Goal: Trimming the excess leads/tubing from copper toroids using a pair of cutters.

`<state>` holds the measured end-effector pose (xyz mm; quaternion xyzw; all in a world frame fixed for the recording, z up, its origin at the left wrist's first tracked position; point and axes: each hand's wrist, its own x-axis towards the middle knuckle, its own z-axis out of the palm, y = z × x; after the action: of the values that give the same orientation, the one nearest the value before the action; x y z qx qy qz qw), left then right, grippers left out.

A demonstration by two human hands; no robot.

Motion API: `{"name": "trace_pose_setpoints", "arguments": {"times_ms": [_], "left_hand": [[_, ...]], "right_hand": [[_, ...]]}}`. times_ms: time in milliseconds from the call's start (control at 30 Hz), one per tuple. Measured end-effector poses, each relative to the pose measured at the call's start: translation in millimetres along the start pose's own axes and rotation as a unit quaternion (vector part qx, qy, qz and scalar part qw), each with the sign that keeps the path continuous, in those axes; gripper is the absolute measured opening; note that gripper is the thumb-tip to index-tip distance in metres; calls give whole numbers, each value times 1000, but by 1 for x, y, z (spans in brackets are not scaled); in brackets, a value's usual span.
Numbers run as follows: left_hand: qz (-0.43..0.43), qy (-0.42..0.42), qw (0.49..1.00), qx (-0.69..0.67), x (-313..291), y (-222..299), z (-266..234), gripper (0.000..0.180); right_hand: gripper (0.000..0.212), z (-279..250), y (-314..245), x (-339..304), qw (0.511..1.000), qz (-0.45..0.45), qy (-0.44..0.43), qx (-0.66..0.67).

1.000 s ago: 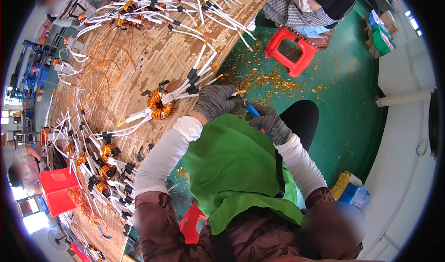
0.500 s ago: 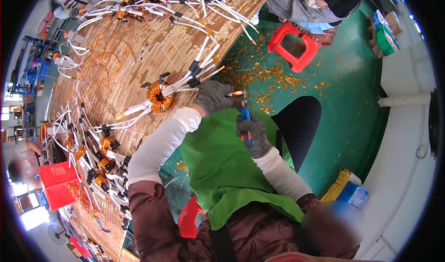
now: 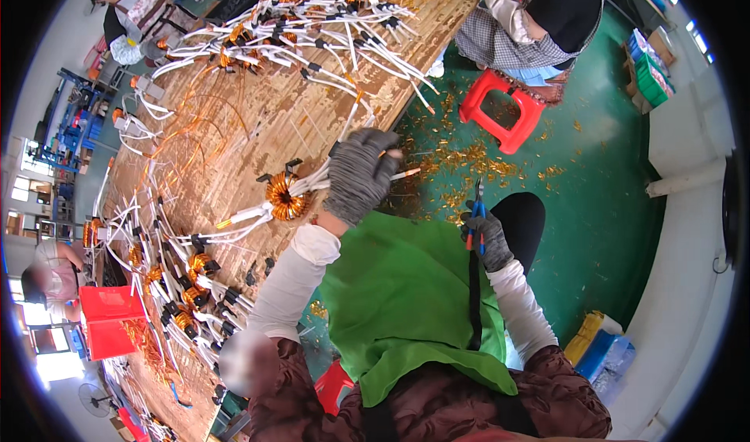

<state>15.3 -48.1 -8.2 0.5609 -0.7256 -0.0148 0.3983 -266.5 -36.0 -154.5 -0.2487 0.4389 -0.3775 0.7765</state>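
My left hand point(image 3: 359, 175), in a grey knit glove, is closed round the white sleeved leads point(image 3: 319, 178) of a copper-wound ring coil point(image 3: 287, 196). The coil lies at the table's edge, to the left of the hand. One lead end with a bare coppery tip point(image 3: 408, 173) sticks out to the right past my fingers. My right hand point(image 3: 489, 240), gloved too, grips pliers point(image 3: 479, 207) with blue and red handles. Their jaws point away from me, over the floor and apart from the leads. A green apron point(image 3: 414, 286) covers my lap.
More coils with white leads point(image 3: 183, 286) lie heaped on the worn wooden table point(image 3: 258, 141), left and far. A red stool point(image 3: 508, 118) stands beyond, with a person near it. Coppery scraps point(image 3: 461, 157) litter the green floor. Other people are at the left; a red bin point(image 3: 113, 317) stands there.
My right hand has drawn the pliers away from the lead tip, to the right. My left hand has turned and shifted slightly on the leads. The view has shifted too.
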Motion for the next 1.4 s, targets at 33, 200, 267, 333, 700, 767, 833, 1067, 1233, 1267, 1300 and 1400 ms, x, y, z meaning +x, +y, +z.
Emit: {"name": "trace_pose_setpoints", "arguments": {"times_ms": [33,200,267,333,700,767,833,1067,1233,1267,1300,1400], "left_hand": [[-77,-3,996,-43,5,-2,-6,27],[-121,37,976,175,6,-34,24,31],[-154,-95,975,129,5,-36,25,32],[-130,-74,985,87,0,-41,19,27],[-311,-61,894,-316,-4,-6,-24,20],[-309,-71,895,-314,-6,-7,-23,20],[-311,-67,891,-325,-5,-1,-26,20],[-286,-70,902,-314,-11,-8,-21,19],[-211,1,938,-275,-15,1,-13,18],[-192,25,949,-248,-14,4,-11,17],[-192,26,949,-248,-15,2,-7,17],[-137,76,976,-151,-17,-5,4,16]], "right_hand": [[48,7,-4,-1,999,2,8,-40],[53,36,-27,1,981,-70,-38,-178],[56,46,-38,-1,969,-110,-59,-212],[58,56,-52,1,901,-239,-88,-350],[63,145,-106,5,644,-388,-129,-647],[67,149,-104,6,671,-368,-157,-624],[66,153,-102,8,660,-382,-152,-629],[67,158,-98,12,649,-417,-145,-619],[69,168,-104,1,619,-415,-115,-656],[70,169,-104,-1,604,-419,-98,-671],[70,170,-101,0,603,-419,-99,-671],[56,166,-90,4,538,-495,-29,-682]]}}
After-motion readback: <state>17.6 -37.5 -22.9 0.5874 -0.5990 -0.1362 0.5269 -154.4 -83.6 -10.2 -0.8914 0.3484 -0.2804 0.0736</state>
